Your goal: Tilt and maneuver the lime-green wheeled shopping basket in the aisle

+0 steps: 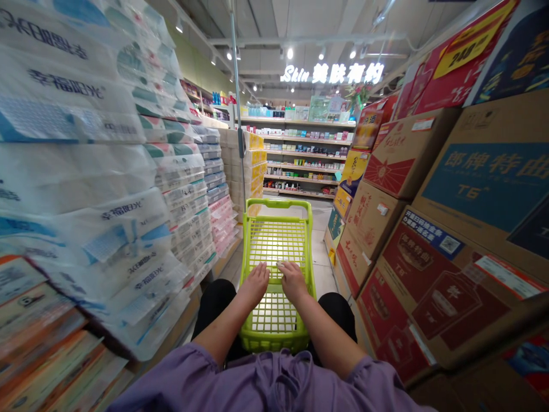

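A lime-green plastic shopping basket [278, 240] with a grid mesh stands in front of me, between my knees. My left hand [256, 281] lies over the left side of its middle, fingers stretched forward and close together. Opposite it, my right hand [293, 280] rests over the right side, its fingers extended toward the centre. The fingertips are close to a solid green crosspiece [274, 281] between the hands. Neither hand visibly holds anything. At the far end of the basket is a raised green handle [278, 203], away from both hands.
Tall stacks of plastic-wrapped paper packs [111, 229] line my left. Cardboard cartons [429, 269] are piled on my right, close to my arm. A tiled aisle [322, 260] runs forward to shelves of small products [304, 151]. A thin metal pole [238, 103] rises left of the basket.
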### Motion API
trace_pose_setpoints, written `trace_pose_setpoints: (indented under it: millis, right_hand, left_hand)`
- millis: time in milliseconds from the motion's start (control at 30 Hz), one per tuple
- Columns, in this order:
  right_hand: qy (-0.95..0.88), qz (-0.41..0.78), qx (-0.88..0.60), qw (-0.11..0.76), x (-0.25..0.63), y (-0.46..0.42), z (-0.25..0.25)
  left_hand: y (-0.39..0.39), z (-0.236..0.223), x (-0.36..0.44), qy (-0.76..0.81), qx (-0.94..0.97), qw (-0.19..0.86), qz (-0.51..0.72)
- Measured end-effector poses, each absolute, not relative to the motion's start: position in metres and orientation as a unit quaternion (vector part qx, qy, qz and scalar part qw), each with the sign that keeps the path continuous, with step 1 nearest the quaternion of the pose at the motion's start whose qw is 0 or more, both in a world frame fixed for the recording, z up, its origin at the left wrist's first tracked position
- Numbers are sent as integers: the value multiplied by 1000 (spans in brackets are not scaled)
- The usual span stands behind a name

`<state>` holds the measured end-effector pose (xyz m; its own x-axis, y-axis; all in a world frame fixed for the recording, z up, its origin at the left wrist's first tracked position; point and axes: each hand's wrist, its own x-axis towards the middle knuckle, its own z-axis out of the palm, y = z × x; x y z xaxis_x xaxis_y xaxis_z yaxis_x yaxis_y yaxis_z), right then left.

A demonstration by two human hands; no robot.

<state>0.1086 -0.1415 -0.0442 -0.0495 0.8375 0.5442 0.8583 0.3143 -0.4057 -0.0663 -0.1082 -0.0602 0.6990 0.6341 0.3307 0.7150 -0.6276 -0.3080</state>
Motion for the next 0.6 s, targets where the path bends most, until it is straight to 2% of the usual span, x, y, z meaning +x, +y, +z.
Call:
trace_pose_setpoints:
  millis: [100, 233, 433, 600]
  right_hand:
    - [-736, -7, -570, 365, 108, -142, -44]
    - [-678, -24, -634, 371, 108, -141, -46]
    - [-748, -3, -562, 353, 107, -142, -46]
    - [-661, -40, -669, 338, 108, -145, -41]
  left_hand:
    - [-108, -61, -66, -376, -895, 220, -97]
    - [-107, -61, -66, -373, -897, 214, -99]
    - [-109, -59, -66, -384, -898, 193, -95]
    - [-109, -58, -67, -378, -903, 177, -103]
